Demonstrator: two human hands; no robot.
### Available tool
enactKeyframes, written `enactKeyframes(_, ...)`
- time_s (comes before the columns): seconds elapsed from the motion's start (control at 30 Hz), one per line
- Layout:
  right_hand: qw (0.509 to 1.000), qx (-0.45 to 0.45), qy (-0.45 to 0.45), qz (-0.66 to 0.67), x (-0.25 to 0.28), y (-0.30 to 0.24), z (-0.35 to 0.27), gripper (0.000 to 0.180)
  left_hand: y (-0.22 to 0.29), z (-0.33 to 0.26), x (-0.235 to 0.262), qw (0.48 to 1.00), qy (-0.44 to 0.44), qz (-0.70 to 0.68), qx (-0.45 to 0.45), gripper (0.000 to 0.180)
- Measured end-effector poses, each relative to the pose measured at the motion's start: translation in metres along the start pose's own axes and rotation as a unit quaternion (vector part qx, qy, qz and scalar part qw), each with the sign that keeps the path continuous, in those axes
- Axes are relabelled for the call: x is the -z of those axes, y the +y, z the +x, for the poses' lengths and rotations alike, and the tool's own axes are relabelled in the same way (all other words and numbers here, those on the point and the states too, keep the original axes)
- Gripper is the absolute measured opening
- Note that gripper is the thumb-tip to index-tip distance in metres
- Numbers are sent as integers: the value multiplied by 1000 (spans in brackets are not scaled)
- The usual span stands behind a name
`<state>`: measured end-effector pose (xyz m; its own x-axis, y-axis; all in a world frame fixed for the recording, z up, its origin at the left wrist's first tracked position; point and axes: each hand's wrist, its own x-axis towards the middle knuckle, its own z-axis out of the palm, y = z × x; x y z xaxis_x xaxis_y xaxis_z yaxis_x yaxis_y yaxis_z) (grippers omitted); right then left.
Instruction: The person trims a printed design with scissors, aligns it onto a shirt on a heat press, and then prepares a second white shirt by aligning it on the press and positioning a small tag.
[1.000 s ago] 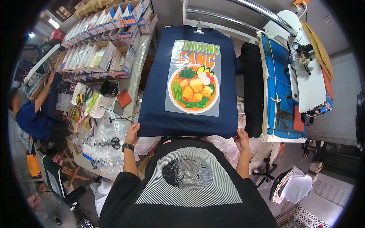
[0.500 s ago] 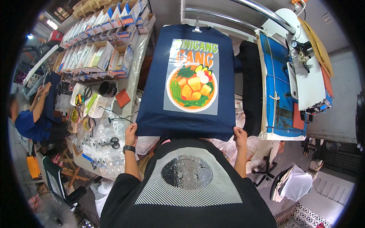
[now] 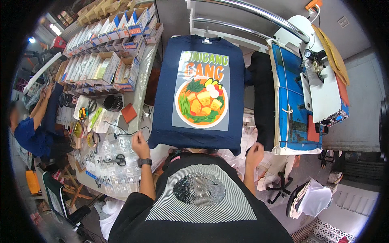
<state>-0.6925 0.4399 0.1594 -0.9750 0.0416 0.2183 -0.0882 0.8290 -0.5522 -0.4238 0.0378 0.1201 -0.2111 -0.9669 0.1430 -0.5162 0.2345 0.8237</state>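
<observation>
A navy blue T-shirt (image 3: 164, 101) lies spread in front of me, collar away from me, its hem drooping at the near edge. On its chest sits a clear-edged rectangular film with a colourful picture of a bowl of food (image 3: 201, 103) below lettering. My left hand (image 3: 140, 145), with a dark watch on the wrist, is just off the near left corner of the shirt, fingers curled, nothing visible in them. By the near right corner is my right hand (image 3: 254, 155), also with curled fingers, apart from the hem.
At right stands a press machine with a blue pad (image 3: 289, 97), gauge (image 3: 308, 54) and chrome rail (image 3: 259, 14); a black padded piece (image 3: 263, 101) lies between. The left table holds boxes (image 3: 103, 69), scissors (image 3: 117, 160) and a black mug (image 3: 112, 103). A co-worker in blue (image 3: 30, 133) works far left.
Both hands have let go of the shirt's near corners and moved slightly outward or down from them. The hem, stretched straight before, now sags unevenly.
</observation>
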Motion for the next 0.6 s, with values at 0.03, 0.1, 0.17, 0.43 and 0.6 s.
enactKeyframes(0.03,999,40,12,-6,10,-23,16,15,50,11,-4,997,-29,39,-54,17)
enactKeyframes(0.1,974,208,5,91,3,-72,43,17,88,31,-19,974,-50,-14,-222,17)
enactKeyframes(0.17,956,283,-21,80,-16,-117,54,22,138,42,-36,935,-119,10,-333,23)
enactKeyframes(0.43,933,340,-115,5,-63,-150,57,39,132,54,-76,876,-237,130,-399,48)
enactKeyframes(0.6,934,341,-109,1,-64,-149,57,39,133,51,-77,884,-233,125,-385,46)
